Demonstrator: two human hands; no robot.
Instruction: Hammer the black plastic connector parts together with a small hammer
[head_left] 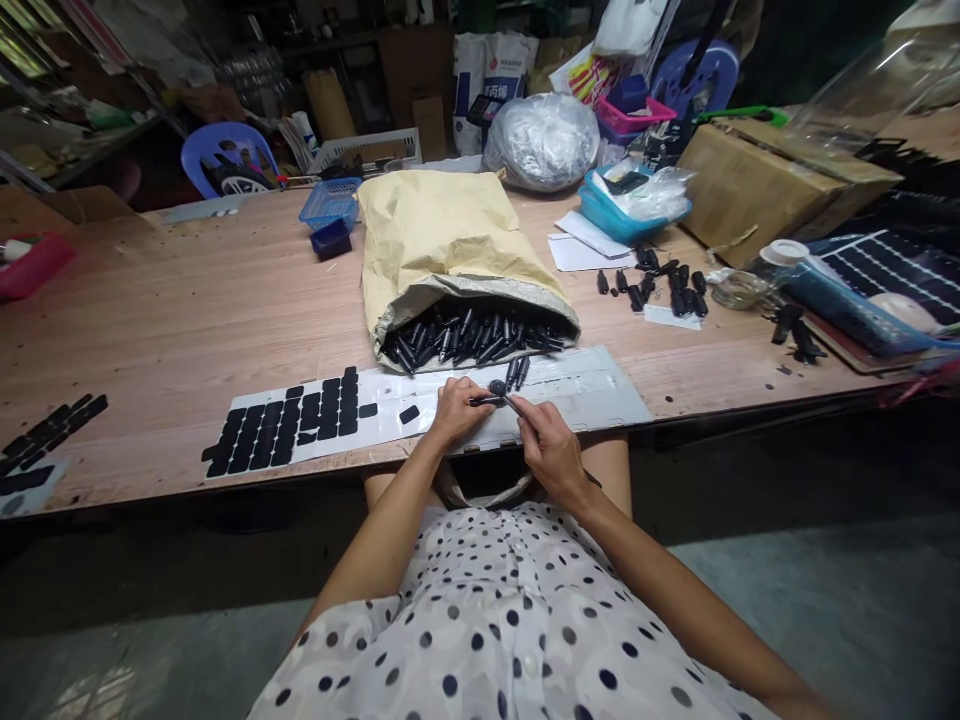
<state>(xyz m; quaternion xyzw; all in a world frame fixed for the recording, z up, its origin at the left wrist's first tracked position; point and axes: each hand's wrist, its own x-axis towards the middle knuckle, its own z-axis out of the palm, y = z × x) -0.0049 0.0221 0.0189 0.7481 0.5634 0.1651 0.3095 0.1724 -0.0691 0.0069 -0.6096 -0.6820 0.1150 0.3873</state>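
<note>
Close to the table's front edge, my left hand (457, 411) is closed on a slim black piece (484, 400). My right hand (551, 447) pinches a thin dark rod-like tool (513, 404), its tip at a small round black part (496, 387) beside the left fingers. Exactly how these parts touch is too small to tell. Just beyond the hands, a few slim black tubes (517, 373) lie on the white board (600, 390). A paper sack (450, 230) opens toward me, full of similar black tubes (480, 335).
Left of my hands, rows of flat black pads (285, 425) lie on a white sheet (390, 400). Loose black parts (679, 290) are scattered at right, near a cardboard box (772, 180) and a turquoise basket (611, 210). A blue basket (330, 203) stands behind the sack's left side.
</note>
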